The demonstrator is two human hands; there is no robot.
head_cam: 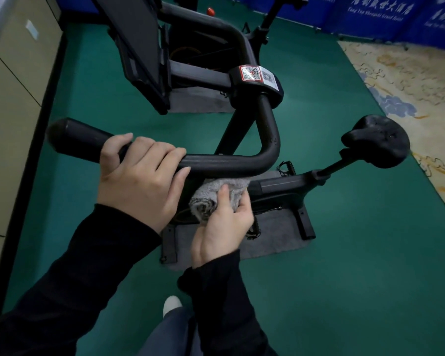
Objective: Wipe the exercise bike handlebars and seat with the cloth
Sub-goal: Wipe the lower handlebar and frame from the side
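Observation:
A black exercise bike stands on the green floor. Its near handlebar [229,163] runs from a rounded end at the left to a bend at the right. My left hand [139,181] is wrapped around that bar near its left end. My right hand [224,224] holds a bunched grey cloth [216,194] pressed up against the underside of the bar, just right of my left hand. The black seat [378,142] sits on its post at the right, apart from both hands.
The bike's tilted screen [136,47] and far handlebar [203,21] rise at the top. A grey mat [275,242] lies under the frame and pedals. A beige cabinet [13,73] lines the left; a patterned carpet [409,80] and blue banners [370,14] are at the right.

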